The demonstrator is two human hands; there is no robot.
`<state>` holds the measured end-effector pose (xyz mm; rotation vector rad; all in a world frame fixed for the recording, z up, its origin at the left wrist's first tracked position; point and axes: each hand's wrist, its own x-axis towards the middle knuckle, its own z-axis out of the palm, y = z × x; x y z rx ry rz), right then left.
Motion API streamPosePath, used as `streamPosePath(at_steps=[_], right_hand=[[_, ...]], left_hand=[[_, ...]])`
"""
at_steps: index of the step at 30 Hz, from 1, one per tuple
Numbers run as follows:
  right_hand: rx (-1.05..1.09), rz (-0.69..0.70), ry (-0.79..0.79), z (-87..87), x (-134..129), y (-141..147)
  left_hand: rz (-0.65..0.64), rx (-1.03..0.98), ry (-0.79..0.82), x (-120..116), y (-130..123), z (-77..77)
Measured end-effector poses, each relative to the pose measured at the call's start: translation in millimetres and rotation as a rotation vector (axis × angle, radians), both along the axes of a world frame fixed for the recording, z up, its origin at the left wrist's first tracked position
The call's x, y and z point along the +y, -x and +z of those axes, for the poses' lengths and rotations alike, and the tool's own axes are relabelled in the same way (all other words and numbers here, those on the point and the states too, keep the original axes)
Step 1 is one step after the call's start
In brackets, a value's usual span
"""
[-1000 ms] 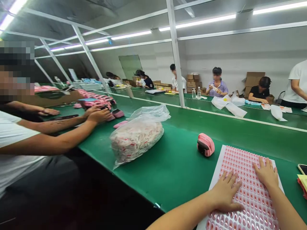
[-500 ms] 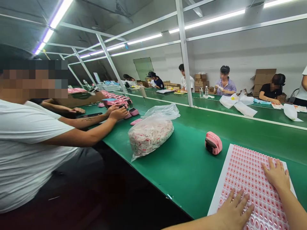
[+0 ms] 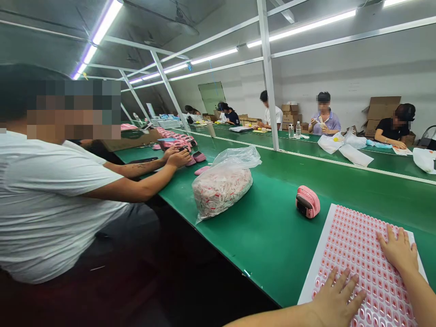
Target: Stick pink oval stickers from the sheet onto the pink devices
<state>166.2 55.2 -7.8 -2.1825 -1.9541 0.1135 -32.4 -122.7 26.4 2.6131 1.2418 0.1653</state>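
A white sheet of small pink oval stickers (image 3: 354,245) lies on the green table at the lower right. My left hand (image 3: 337,297) rests flat on its near left part, fingers spread. Farther up the sheet, near its right edge, my right hand (image 3: 400,252) also lies flat with the fingers apart. Neither hand grips anything. Just beyond the sheet's far left corner stands a small pink pouch (image 3: 308,201) with a dark front panel, apart from both hands.
A clear plastic bag (image 3: 223,188) full of small wrapped pieces sits mid-table. At the left, a co-worker in a white shirt (image 3: 61,195) handles a dark item beside pink pouches (image 3: 199,156). A white post (image 3: 269,77) rises from the table. Several people work across it.
The view has swung slightly left, so everything appears shifted to the right. Both my hands keep their places on the sticker sheet. Across the table, the person in purple has moved their hands apart.
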Motion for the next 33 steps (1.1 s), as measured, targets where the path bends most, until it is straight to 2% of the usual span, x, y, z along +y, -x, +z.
streamPosePath(at_steps=[13, 16, 24, 33], right_hand=[[0.022, 0.017, -0.031, -5.9, 0.7, -3.9], [0.013, 0.014, -0.018, -3.6, -0.1, -2.6], [0.016, 0.022, -0.008, -2.8, -1.7, -2.6], [0.021, 0.033, -0.03, -1.4, -3.6, -2.8]], left_hand=[[-0.006, 0.045, -0.051, 0.4, -3.3, -3.3], [-0.006, 0.028, -0.01, 6.2, -8.7, 0.2], [-0.001, -0.063, 0.219, 22.4, -23.6, 16.7], [-0.003, -0.154, 0.243, 26.0, -25.1, 13.0]])
